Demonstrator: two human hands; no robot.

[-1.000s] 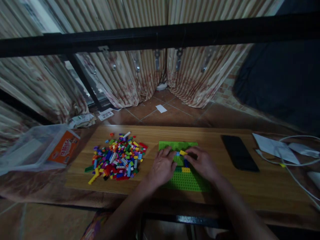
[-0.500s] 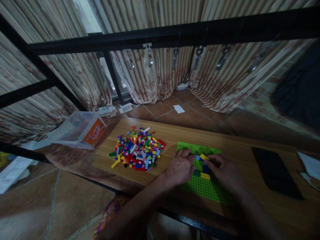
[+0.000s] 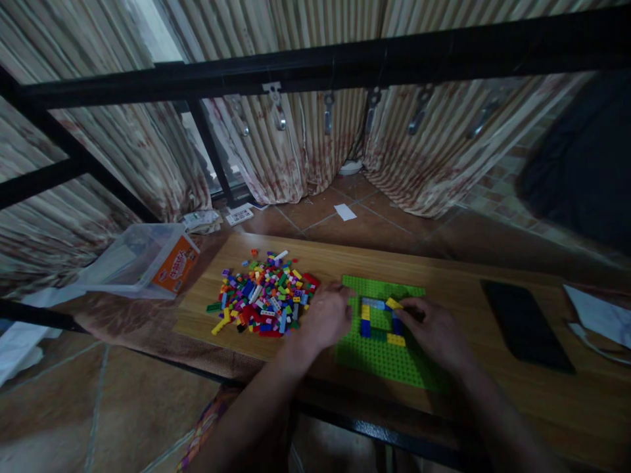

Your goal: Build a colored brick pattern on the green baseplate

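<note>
Fingers of the right hand (image 3: 434, 328) curl down onto the green baseplate (image 3: 384, 358), their tips touching the small brick frame (image 3: 382, 318) at its 3 o'clock side, just beside a yellow brick (image 3: 393, 303); whether they pinch a brick or only press on it, I cannot tell. Left hand (image 3: 328, 318) lies at 9 o'clock of the frame, over the baseplate's left edge, fingers loosely bent and pointing toward the loose brick pile (image 3: 263, 295); whether it grips anything, I cannot tell.

Frame pieces on the baseplate form a small open rectangle: yellow and blue on its left side, pale blue along the top, yellow at the top right corner, blue down the right, yellow at the bottom right. The baseplate lies flat on the wooden board (image 3: 458, 289), with the pile at its 9 o'clock, near but apart.

At 10 o'clock of the pile a clear plastic tub (image 3: 133, 259) with an orange label lies tilted, off the board. At 3 o'clock of the baseplate a black phone (image 3: 525, 325) lies flat on the board, well apart. White paper (image 3: 599, 315) shows at the far right edge. Striped curtains (image 3: 296, 151) hang behind a black metal bar (image 3: 345, 62).
</note>
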